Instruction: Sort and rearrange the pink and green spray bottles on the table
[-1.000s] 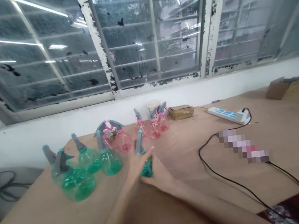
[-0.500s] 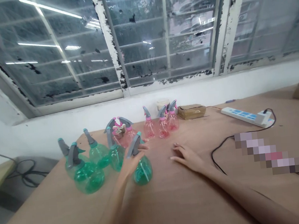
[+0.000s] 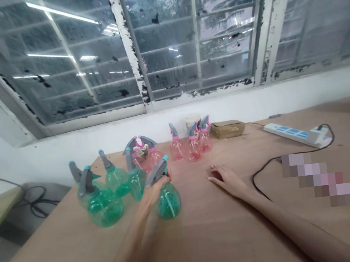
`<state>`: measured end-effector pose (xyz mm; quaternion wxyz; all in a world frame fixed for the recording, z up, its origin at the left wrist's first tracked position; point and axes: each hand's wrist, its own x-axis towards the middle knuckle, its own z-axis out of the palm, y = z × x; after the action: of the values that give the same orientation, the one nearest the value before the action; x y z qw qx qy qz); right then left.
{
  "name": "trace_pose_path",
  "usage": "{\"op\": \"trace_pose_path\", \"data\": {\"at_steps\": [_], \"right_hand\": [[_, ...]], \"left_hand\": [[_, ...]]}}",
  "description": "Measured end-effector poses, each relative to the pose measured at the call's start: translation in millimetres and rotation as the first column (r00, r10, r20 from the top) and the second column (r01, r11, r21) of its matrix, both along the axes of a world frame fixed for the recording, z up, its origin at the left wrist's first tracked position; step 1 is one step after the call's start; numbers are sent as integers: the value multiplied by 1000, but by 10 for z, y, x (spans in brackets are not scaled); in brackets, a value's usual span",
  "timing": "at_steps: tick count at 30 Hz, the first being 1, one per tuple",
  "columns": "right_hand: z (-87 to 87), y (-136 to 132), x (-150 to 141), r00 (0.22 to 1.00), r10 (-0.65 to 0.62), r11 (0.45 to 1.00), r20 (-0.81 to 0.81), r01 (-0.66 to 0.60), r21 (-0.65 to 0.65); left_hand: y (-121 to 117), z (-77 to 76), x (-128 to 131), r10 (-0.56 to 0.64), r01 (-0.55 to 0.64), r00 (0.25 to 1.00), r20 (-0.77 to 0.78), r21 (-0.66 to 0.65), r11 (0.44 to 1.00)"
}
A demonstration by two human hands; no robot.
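Head view: left hand (image 3: 156,192) clamps one green spray bottle (image 3: 169,202) by its neck; from that bottle, the right hand (image 3: 229,182) sits at three o'clock, loosely parted, holding nothing. Swinging left could topple four crowded green bottles (image 3: 117,180) around nine-to-ten o'clock. Five pink bottles (image 3: 193,150) stand beyond: two toward eleven, three toward one.

A brown wooden table (image 3: 200,249) fills the foreground. Toward its left edge stand four green spray bottles (image 3: 106,209). Two pink bottles (image 3: 155,158) stand near the back left corner, and three more pink ones (image 3: 193,150) along the back edge, beside a cardboard box (image 3: 228,129). Farther right lie a pen (image 3: 275,116), a white power strip (image 3: 288,133) and a black cable (image 3: 277,156).
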<state>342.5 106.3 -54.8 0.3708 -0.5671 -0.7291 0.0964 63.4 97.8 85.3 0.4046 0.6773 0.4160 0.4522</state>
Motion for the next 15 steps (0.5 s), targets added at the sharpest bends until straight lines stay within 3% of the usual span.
{"op": "trace_pose_path", "data": {"at_steps": [4,15], "right_hand": [[10,-17,-16,1000,-14,1000,25,15,-7],[-41,-14,50,1000,10,1000,21,-10,-10]], "left_hand": [[-16,-39,-11,14,-14,1000,-4,-16,1000],[-78,-36,6,-94,95,995,29,-30,995]]}}
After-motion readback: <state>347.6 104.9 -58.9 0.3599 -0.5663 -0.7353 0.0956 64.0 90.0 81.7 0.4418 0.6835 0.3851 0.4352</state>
